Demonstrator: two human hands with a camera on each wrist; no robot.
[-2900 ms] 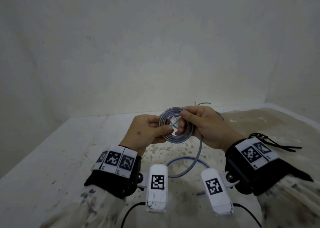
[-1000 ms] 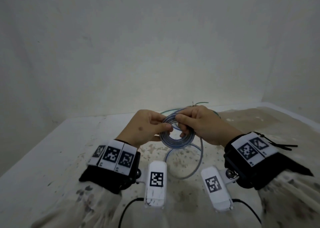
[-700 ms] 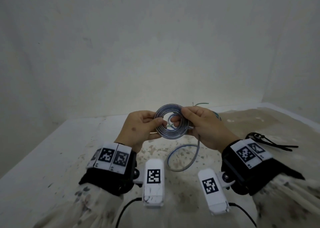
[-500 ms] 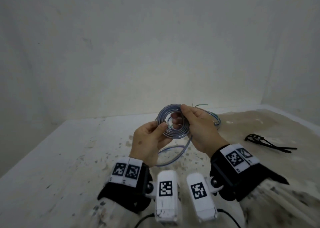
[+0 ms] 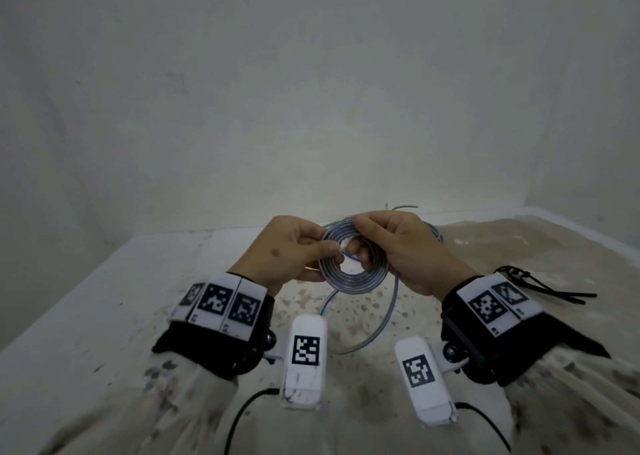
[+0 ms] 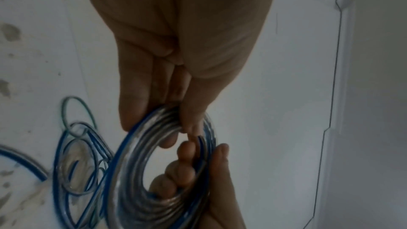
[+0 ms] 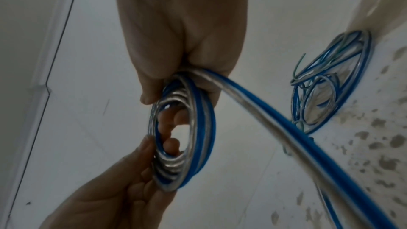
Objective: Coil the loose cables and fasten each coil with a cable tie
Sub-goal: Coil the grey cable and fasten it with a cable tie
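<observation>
A flat coil of silver-and-blue cable [image 5: 351, 283] is held above the table between both hands. My left hand [image 5: 325, 245] pinches its left rim, thumb on the near face. My right hand [image 5: 360, 238] grips the top right rim with fingers through the centre hole. The loose tail [image 5: 393, 311] leaves the coil under the right hand and loops down to the table. In the right wrist view the tail [image 7: 286, 128] runs out of the right hand [image 7: 176, 84] past the coil [image 7: 202, 128]. In the left wrist view the left hand [image 6: 154, 119] clamps the coil [image 6: 132, 171].
A second coil [image 7: 330, 84] with thin green wire ends lies on the table behind the right hand, also visible as the coil [image 6: 74, 159] on the left. Black cable ties [image 5: 540, 286] lie at the right. The stained white table [image 5: 104, 316] meets walls behind and to the right.
Both hands kept hold of the coil and lowered it slightly, wrists spreading apart. The coil has turned in the hands and the hanging tail loop has swung to the right beneath it.
</observation>
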